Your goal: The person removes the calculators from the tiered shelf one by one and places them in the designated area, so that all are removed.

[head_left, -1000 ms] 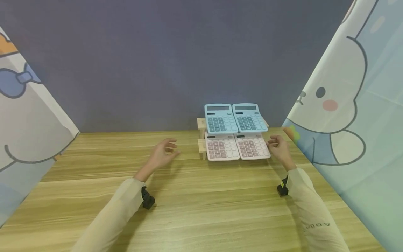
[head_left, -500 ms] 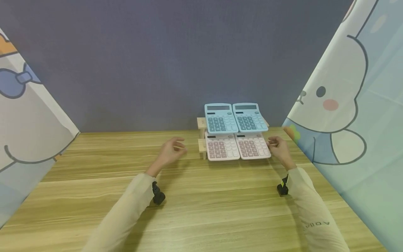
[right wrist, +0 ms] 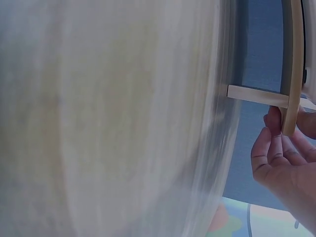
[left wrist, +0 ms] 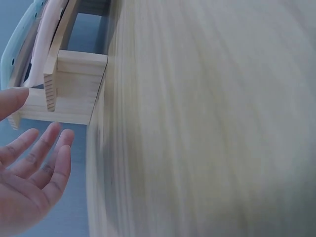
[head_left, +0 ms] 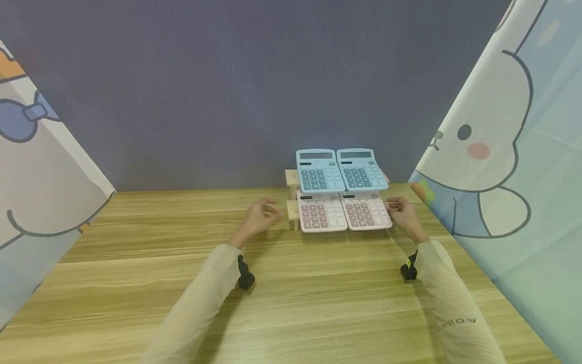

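at centre-right of the frame, the right hand [head_left: 403,214] pinches the wooden rack [head_left: 293,209] under four calculators [head_left: 334,183]; the left hand [head_left: 260,216], relaxed and free, is near

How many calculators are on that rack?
4: left blue calculator and right blue calculator on the upper tier, left pink calculator and right pink calculator below; others may be hidden behind.

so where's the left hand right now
In the head view, the left hand is just off the left end of the rack, with a narrow gap between; the nearest calculator is the left pink one.
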Tool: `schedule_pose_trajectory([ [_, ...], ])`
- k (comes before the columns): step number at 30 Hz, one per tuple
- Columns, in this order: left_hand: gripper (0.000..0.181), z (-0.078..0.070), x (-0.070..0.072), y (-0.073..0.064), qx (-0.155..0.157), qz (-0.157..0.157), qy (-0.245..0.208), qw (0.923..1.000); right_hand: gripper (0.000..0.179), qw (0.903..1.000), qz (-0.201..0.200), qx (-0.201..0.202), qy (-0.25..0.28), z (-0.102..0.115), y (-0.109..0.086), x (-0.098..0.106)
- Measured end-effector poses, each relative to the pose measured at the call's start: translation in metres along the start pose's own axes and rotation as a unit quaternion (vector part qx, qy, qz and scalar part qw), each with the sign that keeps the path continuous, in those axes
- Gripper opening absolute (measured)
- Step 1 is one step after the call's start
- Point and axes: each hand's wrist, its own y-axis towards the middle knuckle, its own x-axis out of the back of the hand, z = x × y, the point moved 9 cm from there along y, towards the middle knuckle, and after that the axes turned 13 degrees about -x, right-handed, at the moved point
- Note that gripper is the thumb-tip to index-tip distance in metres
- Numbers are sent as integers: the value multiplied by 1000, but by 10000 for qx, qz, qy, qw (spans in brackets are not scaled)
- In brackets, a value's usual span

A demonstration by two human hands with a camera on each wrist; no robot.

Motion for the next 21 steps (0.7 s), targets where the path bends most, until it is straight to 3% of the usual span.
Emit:
schedule_pose_trajectory([
  [9, 50, 7, -14, 7, 512, -27, -655, 9965, 36, 9997, 194, -119, 5, 0, -1, -3],
  [14, 53, 12, -21, 11, 597, -105, -1035, 9928, 35, 9998, 174, -111, 62, 0, 0, -2],
  [21, 55, 17, -32, 13, 879, -99, -1627, 9827, 36, 9997, 206, -153, 65, 0, 1, -3],
])
